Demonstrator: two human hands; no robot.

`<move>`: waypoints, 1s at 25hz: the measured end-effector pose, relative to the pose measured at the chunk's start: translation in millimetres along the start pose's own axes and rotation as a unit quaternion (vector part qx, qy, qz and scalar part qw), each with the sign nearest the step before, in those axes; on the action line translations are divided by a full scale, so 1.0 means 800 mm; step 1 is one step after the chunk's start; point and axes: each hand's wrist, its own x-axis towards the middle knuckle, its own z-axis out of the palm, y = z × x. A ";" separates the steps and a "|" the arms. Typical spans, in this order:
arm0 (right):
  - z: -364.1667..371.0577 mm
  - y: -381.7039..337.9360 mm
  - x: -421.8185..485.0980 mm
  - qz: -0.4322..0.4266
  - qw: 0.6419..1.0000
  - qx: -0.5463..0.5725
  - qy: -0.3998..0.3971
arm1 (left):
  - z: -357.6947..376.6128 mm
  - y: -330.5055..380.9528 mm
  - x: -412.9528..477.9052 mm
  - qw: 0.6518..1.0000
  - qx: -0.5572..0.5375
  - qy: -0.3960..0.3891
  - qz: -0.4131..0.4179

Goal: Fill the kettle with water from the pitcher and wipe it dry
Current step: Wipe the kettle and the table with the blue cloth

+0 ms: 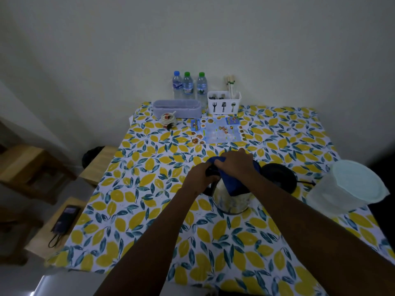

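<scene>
A shiny steel kettle stands on the lemon-print tablecloth, just left of its round black base. My left hand is closed around the kettle's black handle at its upper left. A blue cloth is draped over the kettle's top and hangs down its side, and my right hand presses on it from above, fingers curled over it. The translucent plastic pitcher with a pale round lid stands at the right edge of the table.
Three water bottles, a lilac box, a white cutlery caddy, a small jar and a blue menu sheet line the far side. Wooden stools stand left of the table, one bearing a dark device.
</scene>
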 end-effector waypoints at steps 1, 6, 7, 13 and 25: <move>-0.009 0.005 0.015 -0.004 0.998 0.017 -0.063 | 0.004 0.001 0.000 1.000 -0.013 -0.005 0.004; -0.033 0.024 0.072 -0.039 0.946 0.080 -0.312 | 0.014 0.004 0.002 0.992 -0.120 -0.002 0.046; -0.035 0.032 0.079 -0.021 0.936 0.121 -0.331 | 0.016 0.004 0.004 0.991 -0.130 0.009 0.044; 0.017 0.104 0.090 0.065 0.845 0.413 -0.335 | 0.028 -0.001 0.005 0.987 -0.149 0.052 0.039; 0.116 0.063 -0.067 0.252 0.501 0.810 0.170 | 0.023 -0.006 0.009 0.989 -0.144 0.006 0.030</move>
